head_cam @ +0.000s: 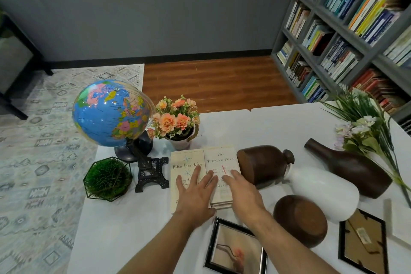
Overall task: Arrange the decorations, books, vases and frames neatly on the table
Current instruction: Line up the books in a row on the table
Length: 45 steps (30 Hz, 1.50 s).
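Observation:
Two pale books lie side by side on the white table [138, 229]. My left hand [195, 196] rests flat, fingers straight, on the left book [185, 162]. My right hand [243, 193] lies with straight fingers over the right book [219, 158], which tops a small stack. To the right, a short brown vase [262, 164], a white vase [322, 191], a tall brown vase [349, 167] and a round brown vase [300, 218] all lie on their sides. A black frame [235, 249] lies face up near me; another frame [362, 242] lies face down.
At the table's left stand a globe [111, 113], a pot of peach flowers [176, 120], a black Eiffel tower model [151, 171] and a grass ball in a wire holder [107, 179]. A loose flower bunch [364, 124] lies at the right. A bookshelf [347, 29] lines the right wall.

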{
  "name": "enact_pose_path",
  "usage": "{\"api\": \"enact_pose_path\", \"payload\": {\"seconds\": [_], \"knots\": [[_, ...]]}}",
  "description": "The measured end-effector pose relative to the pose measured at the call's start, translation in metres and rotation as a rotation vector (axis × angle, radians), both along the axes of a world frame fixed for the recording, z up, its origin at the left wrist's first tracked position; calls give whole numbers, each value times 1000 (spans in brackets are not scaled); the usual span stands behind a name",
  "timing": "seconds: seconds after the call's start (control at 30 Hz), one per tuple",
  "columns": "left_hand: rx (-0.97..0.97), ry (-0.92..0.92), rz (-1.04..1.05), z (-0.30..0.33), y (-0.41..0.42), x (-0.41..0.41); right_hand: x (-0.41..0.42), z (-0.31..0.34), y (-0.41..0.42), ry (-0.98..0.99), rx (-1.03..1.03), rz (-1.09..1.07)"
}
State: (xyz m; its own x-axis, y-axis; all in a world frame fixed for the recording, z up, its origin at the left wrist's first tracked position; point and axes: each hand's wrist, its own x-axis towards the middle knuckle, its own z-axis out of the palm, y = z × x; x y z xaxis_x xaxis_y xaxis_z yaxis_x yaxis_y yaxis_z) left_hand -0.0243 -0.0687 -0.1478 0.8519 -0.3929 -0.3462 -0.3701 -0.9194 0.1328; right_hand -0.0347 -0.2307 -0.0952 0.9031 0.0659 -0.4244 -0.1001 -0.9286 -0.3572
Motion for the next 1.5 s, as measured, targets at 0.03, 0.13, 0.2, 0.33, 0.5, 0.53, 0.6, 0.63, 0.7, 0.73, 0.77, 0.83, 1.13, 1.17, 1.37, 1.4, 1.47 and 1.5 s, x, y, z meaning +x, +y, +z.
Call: {"api": "enact_pose_path", "payload": {"seconds": [0.03, 0.13, 0.2, 0.33, 0.5, 0.53, 0.6, 0.63, 0.7, 0.73, 0.77, 0.83, 1.13, 1.17, 1.37, 1.4, 1.47, 1.5], "knots": [[4, -6, 0, 0, 0, 0, -1, -2, 0, -12, -16, 3], [2, -23, 0, -1, -1, -2, -6, -9, 0, -36, -73, 22], [1, -33, -1, -1, -2, -4, -10, -14, -1, -42, -95, 29], [18, -50, -9, -2, -3, -5, -12, -16, -7, -56, -72, 19], [24, -96, -28, -1, -5, -9, -14, -20, -13, -77, -49, 49], [23, -106, -31, 0, -5, -10, -14, -21, -14, -81, -49, 54], [16, -116, -35, 1, -6, -11, -15, -23, -16, -91, -62, 64], [10, -116, -35, 2, -7, -11, -15, -24, -17, -96, -69, 71], [2, -112, -31, 4, -7, -11, -16, -26, -18, -102, -70, 78], [0, -109, -30, 5, -8, -11, -15, -26, -19, -104, -65, 78], [-1, -108, -32, 6, -8, -11, -15, -26, -19, -106, -63, 80], [-3, -111, -43, 8, -7, -10, -15, -27, -21, -115, -65, 86], [22, 5, 165, 8, 23, -7, -16, -31, -25, -113, -49, 109], [10, 34, 194, 8, 23, -7, -16, -31, -26, -114, -43, 110], [-72, 100, 220, 8, 11, -7, -14, -32, -27, -121, -36, 119], [-71, 104, 219, 8, 10, -7, -13, -32, -28, -119, -35, 119], [-62, 115, 213, 9, 10, -6, -13, -32, -29, -117, -38, 123], [-56, 122, 209, 10, 11, -6, -13, -32, -29, -117, -38, 123]]}}
